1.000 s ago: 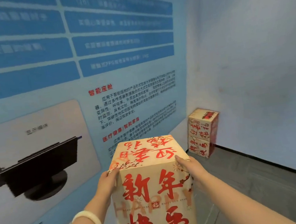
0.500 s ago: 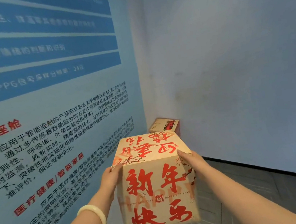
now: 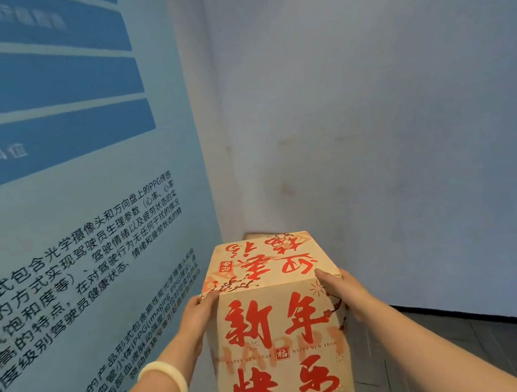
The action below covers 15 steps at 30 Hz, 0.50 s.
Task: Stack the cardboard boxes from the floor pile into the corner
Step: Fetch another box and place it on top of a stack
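Note:
I hold a tan cardboard box (image 3: 278, 331) with large red Chinese characters in front of me, low in the middle of the view. My left hand (image 3: 199, 315) presses its left side and my right hand (image 3: 342, 290) presses its right side. Just behind the held box, a thin strip of the top of the corner box stack (image 3: 256, 235) shows where the two walls meet. The rest of that stack is hidden by the box I carry.
A blue wall poster (image 3: 73, 220) with printed text runs close along my left. A plain pale wall (image 3: 408, 143) closes the far and right side. Dark grey floor (image 3: 484, 347) with a black skirting line shows at lower right.
I have moved closer to the corner with the box held the same way. The corner stack, in full view a second ago, is now almost fully hidden behind the held box.

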{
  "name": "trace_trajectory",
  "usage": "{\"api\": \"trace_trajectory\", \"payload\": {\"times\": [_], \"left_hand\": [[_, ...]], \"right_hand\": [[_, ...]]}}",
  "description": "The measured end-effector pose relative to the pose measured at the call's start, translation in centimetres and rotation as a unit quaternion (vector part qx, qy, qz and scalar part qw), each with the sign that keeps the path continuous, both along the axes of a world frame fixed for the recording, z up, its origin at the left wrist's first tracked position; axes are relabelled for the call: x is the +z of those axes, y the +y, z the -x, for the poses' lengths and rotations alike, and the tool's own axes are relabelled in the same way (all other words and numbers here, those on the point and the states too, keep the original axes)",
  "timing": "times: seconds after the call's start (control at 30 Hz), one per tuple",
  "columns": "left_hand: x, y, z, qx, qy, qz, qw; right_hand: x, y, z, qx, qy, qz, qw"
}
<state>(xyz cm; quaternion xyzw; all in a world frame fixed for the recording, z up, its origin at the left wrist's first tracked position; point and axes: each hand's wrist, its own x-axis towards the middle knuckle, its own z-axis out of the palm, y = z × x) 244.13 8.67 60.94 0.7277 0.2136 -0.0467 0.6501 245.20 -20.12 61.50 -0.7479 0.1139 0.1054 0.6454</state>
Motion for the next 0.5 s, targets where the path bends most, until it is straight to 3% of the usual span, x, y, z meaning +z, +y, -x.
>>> {"api": "trace_trajectory", "payload": {"times": [0.5], "left_hand": [[2.0, -0.6, -37.4, -0.114, -0.020, -0.030, 0.993]], "right_hand": [[0.3, -0.5, -30.7, -0.110, -0.034, -0.020, 0.993]]}}
